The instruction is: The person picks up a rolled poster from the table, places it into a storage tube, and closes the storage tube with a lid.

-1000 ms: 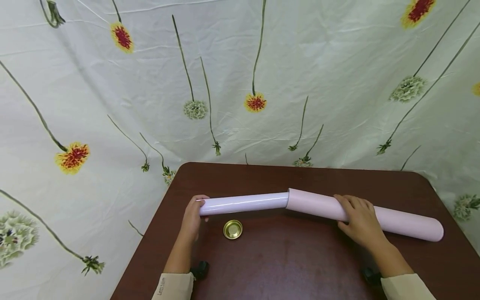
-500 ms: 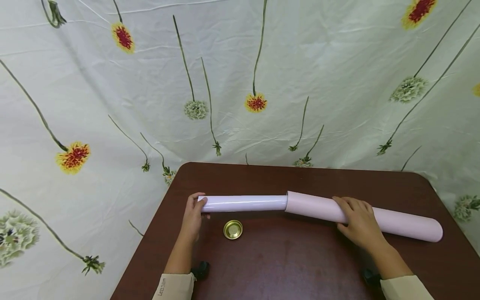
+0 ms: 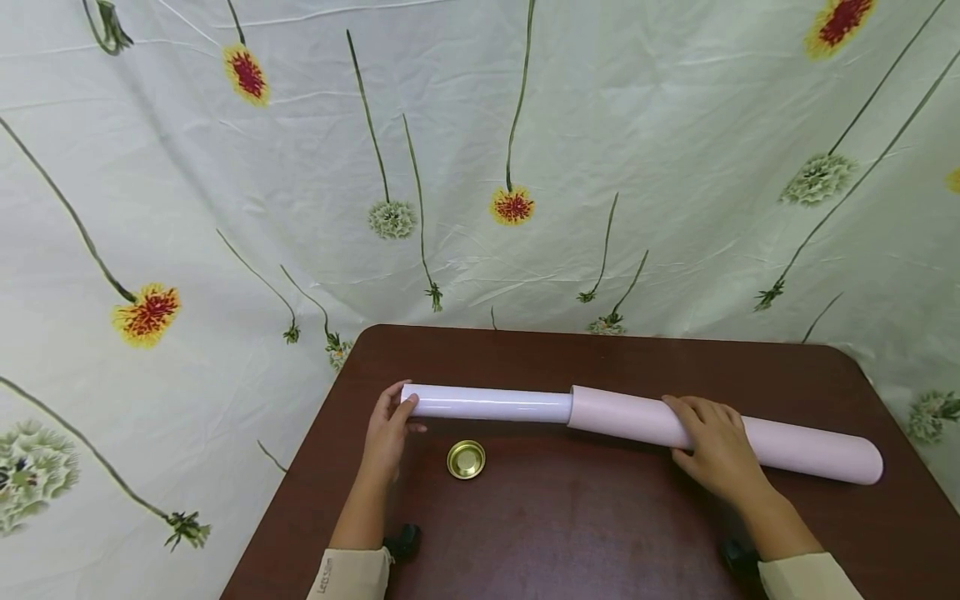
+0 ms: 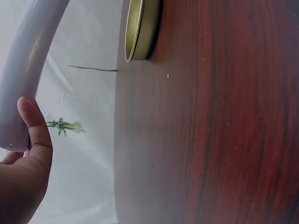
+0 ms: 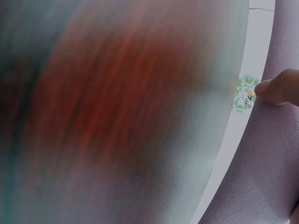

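Observation:
My left hand [image 3: 386,432] pinches the left end of a glossy white roll [image 3: 487,403], thumb on the near side and fingers behind. The roll's right end is hidden inside the open mouth of a long pale pink tube [image 3: 626,414]. My right hand [image 3: 716,446] grips this tube near its middle, with the thumb [image 5: 278,88] along the near side in the right wrist view. The tube's rounded far end points right. A small round gold lid [image 3: 466,459], hollow side up, lies on the table below the roll. In the left wrist view the roll [image 4: 28,65] is raised off the table.
The dark brown wooden table [image 3: 570,517] has rounded far corners. Behind it hangs a pale cloth [image 3: 465,150] printed with flowers. Dark bands are partly visible beneath both wrists.
The roll's left end has risen and shifted slightly right with my left hand, so a little less of the roll shows. The pink tube has slid slightly left, its mouth lower.

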A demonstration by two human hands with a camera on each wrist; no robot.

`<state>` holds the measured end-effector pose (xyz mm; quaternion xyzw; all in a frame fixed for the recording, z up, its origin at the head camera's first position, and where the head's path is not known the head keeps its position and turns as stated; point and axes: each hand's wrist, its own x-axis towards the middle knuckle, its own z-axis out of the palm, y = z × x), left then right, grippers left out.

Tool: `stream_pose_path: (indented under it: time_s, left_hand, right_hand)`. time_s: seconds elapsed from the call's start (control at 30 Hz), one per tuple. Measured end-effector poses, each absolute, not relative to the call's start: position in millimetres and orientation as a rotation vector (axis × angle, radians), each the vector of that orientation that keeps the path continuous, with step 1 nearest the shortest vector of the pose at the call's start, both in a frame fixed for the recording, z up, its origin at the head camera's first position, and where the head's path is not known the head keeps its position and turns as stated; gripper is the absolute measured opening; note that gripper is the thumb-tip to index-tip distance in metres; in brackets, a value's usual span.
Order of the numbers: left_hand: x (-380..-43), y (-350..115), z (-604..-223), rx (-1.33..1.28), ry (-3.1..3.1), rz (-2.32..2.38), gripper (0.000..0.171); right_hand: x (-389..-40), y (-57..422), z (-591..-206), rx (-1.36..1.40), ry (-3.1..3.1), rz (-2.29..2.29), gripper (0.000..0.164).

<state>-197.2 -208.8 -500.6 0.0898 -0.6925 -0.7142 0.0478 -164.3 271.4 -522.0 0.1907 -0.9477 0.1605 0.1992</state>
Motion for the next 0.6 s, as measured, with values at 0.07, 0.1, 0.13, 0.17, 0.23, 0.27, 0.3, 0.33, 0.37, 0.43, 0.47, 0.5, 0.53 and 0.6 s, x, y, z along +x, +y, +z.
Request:
stream_pose_path:
  time_s: [0.07, 0.1, 0.13, 0.17, 0.23, 0.27, 0.3, 0.33, 0.37, 0.43, 0.47, 0.5, 0.53, 0.6]
  left_hand:
    - [-196.7, -208.8, -500.1, 0.263, -2.114, -2.184, 0.047]
    - [-196.1, -208.7, -500.0, 0.259, -2.121, -2.183, 0.047]
    - [-195.8, -208.6, -500.1, 0.255, -2.125, -2.180, 0.048]
    - [-195.7, -208.5, -500.5, 0.252, -2.128, -2.178, 0.049]
    - [-195.1, -208.4, -500.8, 0.245, -2.133, -2.175, 0.050]
    - [-194.9, -208.2, -501.0, 0.245, -2.135, -2.173, 0.051]
    - [-194.8, -208.1, -501.5, 0.245, -2.133, -2.173, 0.052]
    - [-195.0, -208.0, -501.9, 0.245, -2.126, -2.174, 0.052]
    - [-195.0, -207.6, -502.3, 0.242, -2.123, -2.171, 0.052]
    - [-195.0, -206.7, -503.0, 0.237, -2.114, -2.163, 0.052]
    - [-195.3, -206.3, -503.7, 0.238, -2.106, -2.160, 0.052]
    - [-195.5, -205.9, -504.2, 0.239, -2.101, -2.153, 0.052]
    - [-195.7, -205.4, -504.7, 0.240, -2.098, -2.143, 0.052]
    - [-196.0, -204.8, -505.9, 0.249, -2.098, -2.127, 0.051]
  right_hand:
    - [-163.8, 270.9, -521.9, 0.533, -2.652, 0.449, 0.087]
    - [-163.4, 270.8, -521.7, 0.533, -2.653, 0.449, 0.087]
    - [-163.3, 270.6, -521.8, 0.532, -2.653, 0.448, 0.087]
    - [-163.3, 270.5, -521.9, 0.531, -2.652, 0.447, 0.087]
    - [-163.5, 270.0, -522.5, 0.531, -2.647, 0.447, 0.087]
    - [-163.5, 269.8, -522.5, 0.530, -2.645, 0.449, 0.087]
    - [-163.5, 269.4, -522.6, 0.530, -2.642, 0.450, 0.087]
    - [-163.6, 269.0, -522.8, 0.529, -2.639, 0.451, 0.087]
    - [-163.7, 268.5, -522.8, 0.529, -2.637, 0.453, 0.087]
    - [-163.6, 267.6, -522.5, 0.528, -2.633, 0.457, 0.087]
    - [-163.5, 267.2, -522.5, 0.527, -2.633, 0.459, 0.088]
    - [-163.4, 266.8, -522.4, 0.525, -2.632, 0.461, 0.088]
    - [-163.3, 266.4, -522.4, 0.524, -2.633, 0.463, 0.088]
    - [-162.9, 265.7, -522.5, 0.524, -2.632, 0.468, 0.087]
